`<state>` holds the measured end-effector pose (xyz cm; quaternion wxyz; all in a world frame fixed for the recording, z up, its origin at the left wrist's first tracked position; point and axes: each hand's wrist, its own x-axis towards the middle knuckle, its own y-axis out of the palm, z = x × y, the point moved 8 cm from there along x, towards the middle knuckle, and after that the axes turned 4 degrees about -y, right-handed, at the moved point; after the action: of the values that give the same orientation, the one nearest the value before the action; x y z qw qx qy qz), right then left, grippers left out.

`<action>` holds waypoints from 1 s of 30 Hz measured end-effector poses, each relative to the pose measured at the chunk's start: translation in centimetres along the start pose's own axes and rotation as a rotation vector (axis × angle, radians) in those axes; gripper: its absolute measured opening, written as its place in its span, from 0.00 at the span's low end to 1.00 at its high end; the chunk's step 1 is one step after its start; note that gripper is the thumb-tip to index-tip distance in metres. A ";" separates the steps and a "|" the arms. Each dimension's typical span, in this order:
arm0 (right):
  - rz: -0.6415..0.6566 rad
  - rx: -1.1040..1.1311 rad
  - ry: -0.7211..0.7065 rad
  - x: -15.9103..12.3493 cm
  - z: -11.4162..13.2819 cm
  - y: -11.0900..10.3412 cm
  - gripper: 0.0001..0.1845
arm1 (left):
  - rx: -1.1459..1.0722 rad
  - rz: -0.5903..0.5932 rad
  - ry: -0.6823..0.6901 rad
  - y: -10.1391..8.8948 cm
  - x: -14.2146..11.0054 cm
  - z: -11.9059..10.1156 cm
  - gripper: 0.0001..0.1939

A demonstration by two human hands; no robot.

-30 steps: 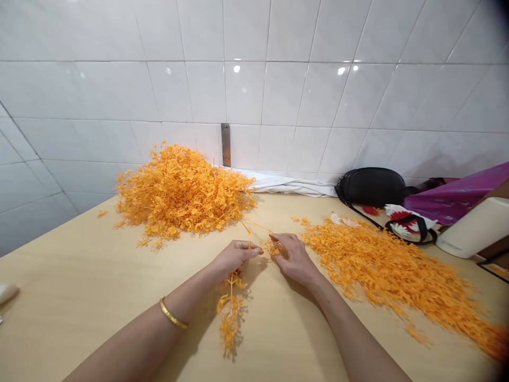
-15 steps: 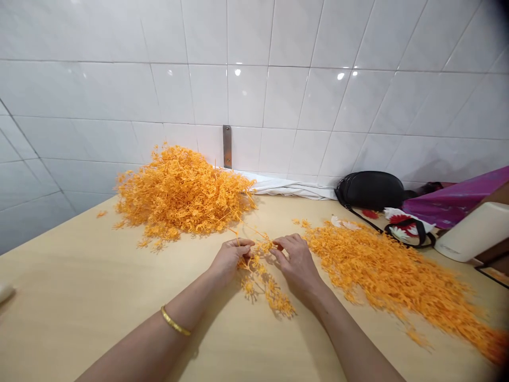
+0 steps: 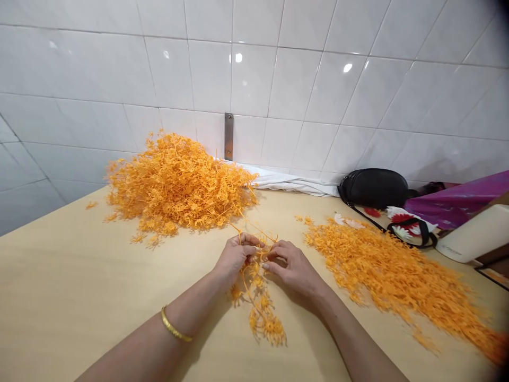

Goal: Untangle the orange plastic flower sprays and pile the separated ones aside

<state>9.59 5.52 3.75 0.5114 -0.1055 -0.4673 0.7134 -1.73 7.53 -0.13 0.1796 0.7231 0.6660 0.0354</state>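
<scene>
My left hand (image 3: 236, 257) pinches a branched orange plastic flower sprig (image 3: 260, 307) by its stems. Its flower heads hang down over the table between my forearms, and thin stems stick out above my fingers. Close beside it, my right hand (image 3: 290, 265) has its thumb and fingertips closed on the upper part of the same sprig; the exact spot they grip is partly hidden. A tall heap of orange sprigs (image 3: 178, 185) lies beyond my left hand. To the right of my right hand spreads a flatter pile of loose orange flower pieces (image 3: 382, 265).
A black bag (image 3: 374, 188) with a strap stands against the tiled wall at the back right. Near it are red and white flower pieces (image 3: 401, 217), a purple sheet (image 3: 461, 201) and a cream bottle (image 3: 475, 233). A white cloth (image 3: 290, 183) runs along the wall.
My right hand has shifted slightly left, nearer my left hand. The hanging sprig has swung left and toward me. The camera view has tilted a little.
</scene>
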 end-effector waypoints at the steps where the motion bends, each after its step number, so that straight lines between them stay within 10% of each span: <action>1: -0.017 0.010 0.023 0.0 -0.3 -0.1 0.12 | 0.010 0.011 0.010 0.1 -0.1 -0.1 0.08; 12: -0.330 0.150 0.140 -0.4 -1.5 -2.2 0.13 | 0.045 0.020 -0.038 0.5 -0.5 -0.1 0.11; 30: -0.166 0.024 0.138 -0.6 -0.9 -0.9 0.06 | 0.067 0.009 -0.029 0.0 -0.2 0.1 0.13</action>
<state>10.97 5.59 3.73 0.6009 -0.1094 -0.4295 0.6652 -1.70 7.28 -0.22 0.1646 0.7321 0.6610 0.0036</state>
